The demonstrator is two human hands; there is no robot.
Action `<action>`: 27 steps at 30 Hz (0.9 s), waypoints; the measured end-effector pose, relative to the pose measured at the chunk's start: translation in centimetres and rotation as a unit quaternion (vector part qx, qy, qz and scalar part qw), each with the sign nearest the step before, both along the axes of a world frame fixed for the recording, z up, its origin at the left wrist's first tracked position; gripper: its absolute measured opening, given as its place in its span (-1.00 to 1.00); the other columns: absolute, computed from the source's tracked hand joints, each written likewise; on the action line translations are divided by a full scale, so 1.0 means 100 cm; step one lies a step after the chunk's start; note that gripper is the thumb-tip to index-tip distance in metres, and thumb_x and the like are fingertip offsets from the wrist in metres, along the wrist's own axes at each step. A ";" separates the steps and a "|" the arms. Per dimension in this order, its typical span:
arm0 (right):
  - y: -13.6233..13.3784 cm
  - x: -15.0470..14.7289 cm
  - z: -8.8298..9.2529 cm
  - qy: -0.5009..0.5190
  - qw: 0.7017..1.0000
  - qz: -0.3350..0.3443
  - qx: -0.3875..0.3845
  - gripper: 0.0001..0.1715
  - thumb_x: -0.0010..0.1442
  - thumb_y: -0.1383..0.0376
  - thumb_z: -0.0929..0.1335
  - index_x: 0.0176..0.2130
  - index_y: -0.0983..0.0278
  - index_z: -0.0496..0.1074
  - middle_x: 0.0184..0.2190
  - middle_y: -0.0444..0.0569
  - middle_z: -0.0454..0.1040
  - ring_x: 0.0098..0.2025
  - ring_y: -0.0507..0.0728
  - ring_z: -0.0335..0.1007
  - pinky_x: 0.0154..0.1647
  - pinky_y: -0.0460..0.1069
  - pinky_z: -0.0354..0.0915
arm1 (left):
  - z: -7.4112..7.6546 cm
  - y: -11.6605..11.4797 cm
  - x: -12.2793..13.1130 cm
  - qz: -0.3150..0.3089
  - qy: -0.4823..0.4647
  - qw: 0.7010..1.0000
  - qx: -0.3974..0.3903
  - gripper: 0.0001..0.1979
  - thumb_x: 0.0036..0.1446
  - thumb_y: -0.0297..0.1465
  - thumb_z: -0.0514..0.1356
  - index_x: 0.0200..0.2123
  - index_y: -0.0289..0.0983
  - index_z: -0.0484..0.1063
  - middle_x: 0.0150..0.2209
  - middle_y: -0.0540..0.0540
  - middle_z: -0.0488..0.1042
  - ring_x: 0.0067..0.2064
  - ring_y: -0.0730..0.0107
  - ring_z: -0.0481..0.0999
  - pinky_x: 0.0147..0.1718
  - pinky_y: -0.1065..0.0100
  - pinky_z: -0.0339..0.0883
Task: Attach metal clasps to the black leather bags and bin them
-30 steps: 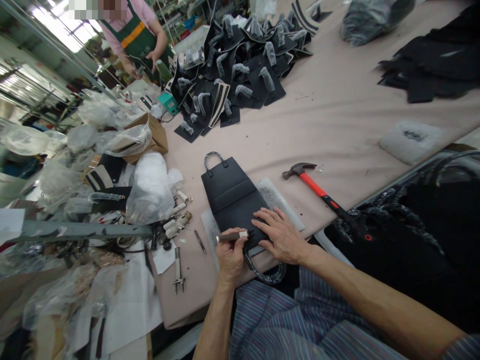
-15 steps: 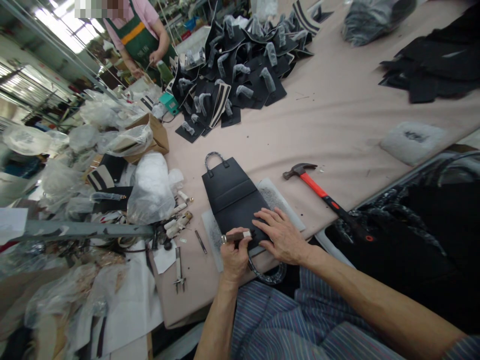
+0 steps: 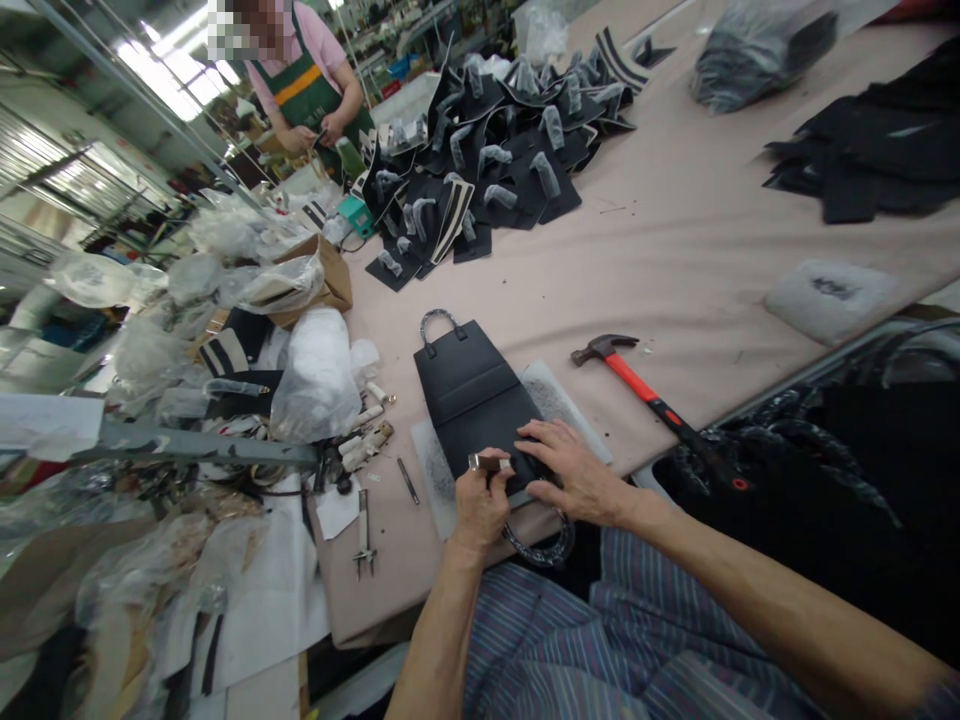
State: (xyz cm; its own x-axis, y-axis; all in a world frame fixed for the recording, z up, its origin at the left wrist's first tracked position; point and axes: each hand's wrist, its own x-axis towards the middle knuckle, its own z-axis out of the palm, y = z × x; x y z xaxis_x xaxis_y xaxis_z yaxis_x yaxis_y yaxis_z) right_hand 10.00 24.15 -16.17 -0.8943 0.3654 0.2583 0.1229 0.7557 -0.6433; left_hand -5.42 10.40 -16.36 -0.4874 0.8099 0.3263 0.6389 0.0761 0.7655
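Observation:
A black bag panel (image 3: pixel 480 385) with wrapped loop handles at both ends lies over a pale slab (image 3: pixel 559 400) at the table's front edge. My left hand (image 3: pixel 481 505) is closed around a short brown tool (image 3: pixel 489 463) with metal at its end, held over the panel's near part. Flat on the near right part of the panel rests my right hand (image 3: pixel 574 470), fingers spread, holding nothing. The near handle (image 3: pixel 544 555) hangs past the table edge below my hands. A claw hammer (image 3: pixel 637 385) with a red and black handle lies to the right.
Calipers (image 3: pixel 364 535) and a thin metal rod (image 3: pixel 408 481) lie left of the slab. Black pieces with wrapped handles (image 3: pixel 495 150) are heaped at the back. Plastic bags (image 3: pixel 315 375) crowd the left. A person in a green apron (image 3: pixel 311 100) stands beyond.
The brown tool in my left hand has turned, its outer end now raised more. My right hand stays spread on the panel. The camera view has shifted slightly.

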 end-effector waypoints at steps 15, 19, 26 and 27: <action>0.112 0.091 -0.008 -0.247 0.898 -0.335 -0.143 -0.61 0.05 0.11 0.35 -0.16 0.29 0.40 -0.29 0.19 0.41 -0.20 0.37 0.41 -0.17 0.23 0.35 | 0.001 0.001 0.004 -0.008 -0.038 0.999 -0.030 -0.85 0.22 -0.49 0.14 -0.16 -0.22 0.46 -0.34 -0.04 0.55 -0.37 0.38 0.53 -0.28 0.39 0.41; 0.105 0.067 0.023 -0.194 0.864 -0.290 -0.364 -0.69 -0.01 0.05 0.32 -0.31 0.18 0.33 -0.50 -0.04 0.32 -0.48 0.17 0.30 -0.49 0.06 0.30 | 0.001 0.001 0.006 -0.008 -0.030 0.999 -0.029 -0.86 0.22 -0.50 0.15 -0.18 -0.21 0.44 -0.35 -0.03 0.53 -0.33 0.36 0.55 -0.27 0.39 0.40; 0.044 0.048 0.115 -0.058 0.944 -0.201 -0.254 -0.50 0.32 -0.16 0.13 -0.32 0.16 0.25 -0.62 -0.21 0.16 -0.65 0.05 0.07 -0.66 -0.04 0.05 | 0.003 0.000 0.007 -0.002 -0.015 1.000 -0.024 -0.87 0.20 -0.52 0.14 -0.22 -0.21 0.42 -0.37 -0.03 0.51 -0.35 0.34 0.51 -0.30 0.37 0.38; 0.037 0.049 0.127 -0.039 0.972 -0.166 -0.164 -0.51 0.34 -0.14 0.16 -0.35 0.16 0.26 -0.62 -0.18 0.21 -0.63 0.06 0.12 -0.62 -0.03 0.06 | 0.003 0.000 0.007 -0.004 -0.013 1.000 -0.022 -0.87 0.20 -0.52 0.14 -0.22 -0.21 0.42 -0.37 -0.03 0.50 -0.36 0.34 0.51 -0.30 0.37 0.37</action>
